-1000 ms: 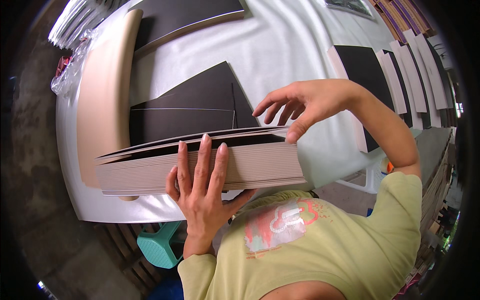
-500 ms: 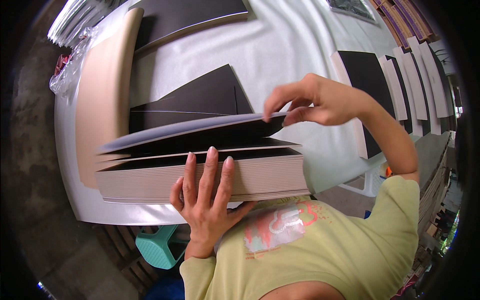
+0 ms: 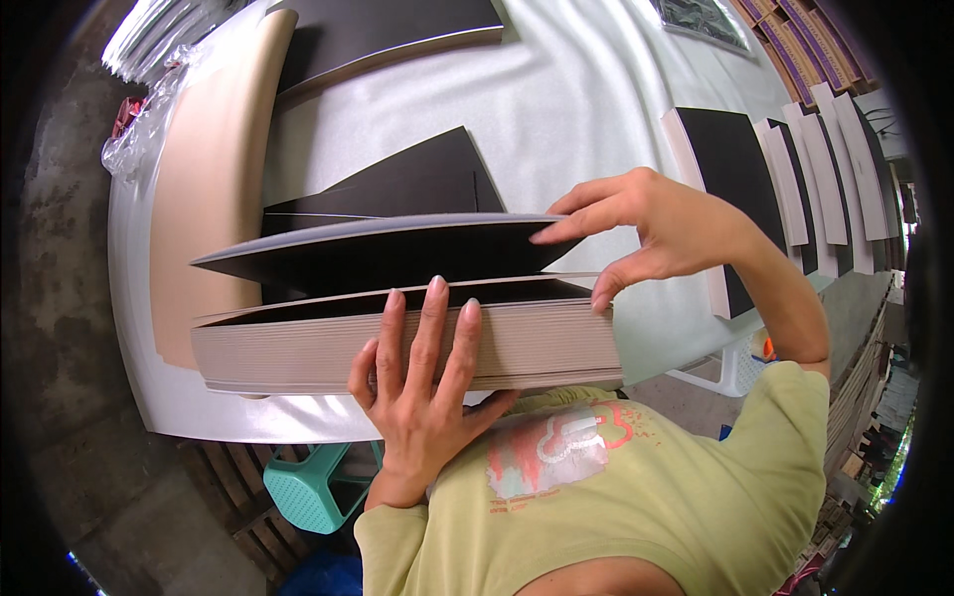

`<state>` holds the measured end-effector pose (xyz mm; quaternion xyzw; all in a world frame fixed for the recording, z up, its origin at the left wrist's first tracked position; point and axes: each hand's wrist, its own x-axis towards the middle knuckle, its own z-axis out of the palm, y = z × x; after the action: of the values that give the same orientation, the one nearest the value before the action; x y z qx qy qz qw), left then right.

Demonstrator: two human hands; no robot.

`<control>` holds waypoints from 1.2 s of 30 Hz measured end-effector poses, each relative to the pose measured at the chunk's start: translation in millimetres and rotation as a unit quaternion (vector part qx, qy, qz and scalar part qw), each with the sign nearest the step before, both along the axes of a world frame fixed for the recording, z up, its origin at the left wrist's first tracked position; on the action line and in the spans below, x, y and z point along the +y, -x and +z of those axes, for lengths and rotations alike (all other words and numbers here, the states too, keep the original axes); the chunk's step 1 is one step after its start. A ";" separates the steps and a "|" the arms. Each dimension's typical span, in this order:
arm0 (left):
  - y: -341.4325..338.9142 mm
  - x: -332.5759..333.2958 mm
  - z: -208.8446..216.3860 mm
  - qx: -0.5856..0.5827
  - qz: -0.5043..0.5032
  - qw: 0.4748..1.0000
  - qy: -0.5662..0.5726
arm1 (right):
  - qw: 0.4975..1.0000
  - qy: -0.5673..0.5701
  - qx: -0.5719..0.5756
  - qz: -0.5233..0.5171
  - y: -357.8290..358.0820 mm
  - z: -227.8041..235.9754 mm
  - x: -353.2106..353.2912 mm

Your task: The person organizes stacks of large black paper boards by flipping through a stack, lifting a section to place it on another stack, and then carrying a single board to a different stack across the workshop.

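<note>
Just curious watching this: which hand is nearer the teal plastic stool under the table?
Left. The left hand rests on the front edge of the board stack, just above the teal stool; the right hand lifts a black sheet higher up.

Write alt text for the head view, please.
The right hand lifts one black sheet off a thick stack of boards, which the left hand steadies at the edge of a white table.

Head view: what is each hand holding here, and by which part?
The right hand pinches the top black sheet by its right corner, lifted off the stack. The left hand grips nothing; its fingers lie flat against the stack's near edge.
</note>
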<state>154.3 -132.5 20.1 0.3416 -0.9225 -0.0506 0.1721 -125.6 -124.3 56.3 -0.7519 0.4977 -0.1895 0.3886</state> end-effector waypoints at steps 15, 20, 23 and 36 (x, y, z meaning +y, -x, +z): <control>-5.0 4.6 -0.4 -0.013 0.003 1.000 -0.005 | 0.999 0.000 0.035 -0.037 -4.2 2.6 1.0; -4.5 3.8 4.2 -0.021 0.003 1.000 -0.012 | 0.996 -0.082 0.004 -0.038 -6.5 17.7 -0.5; -5.1 4.0 3.8 -0.029 0.012 0.999 -0.017 | 0.998 -0.063 0.013 -0.027 -2.6 14.4 -2.0; -11.1 8.6 -1.2 -0.047 0.017 0.998 -0.025 | 0.998 -0.035 0.033 -0.044 -3.4 5.4 3.0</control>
<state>165.4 -123.8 18.9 0.3635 -0.9221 -0.0544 0.1208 -122.3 -121.3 61.8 -0.7209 0.5491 -0.1644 0.3896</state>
